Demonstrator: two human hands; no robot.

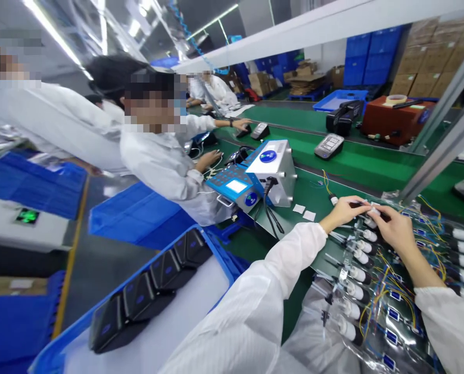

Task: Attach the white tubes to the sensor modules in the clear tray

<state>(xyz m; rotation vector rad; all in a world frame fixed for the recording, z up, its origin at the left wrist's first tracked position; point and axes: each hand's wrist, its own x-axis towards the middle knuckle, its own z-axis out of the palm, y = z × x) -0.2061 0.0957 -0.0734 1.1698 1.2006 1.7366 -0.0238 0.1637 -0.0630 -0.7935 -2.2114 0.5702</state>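
At the far end of a row of parts, my left hand [343, 213] and my right hand [396, 228] meet with closed fingertips around a small white air pump [371, 213]. Fingers cover much of it. Below them lies a row of similar pumps [358, 274], white cylinders with black ends, clear tubes and yellow and blue wires, on clear plastic. Small blue display parts [392, 314] lie among the wires to the right. Just beyond my left hand is a loose pump [333, 199] with yellow wires.
A blue-and-white test device [273, 171] with black cables stands left of my hands, near two white paper slips [309, 215]. Monitors [329, 145] sit on the green conveyor [366, 169]. A co-worker [158, 150] sits at left. A blue crate [70, 332] holds black housings.
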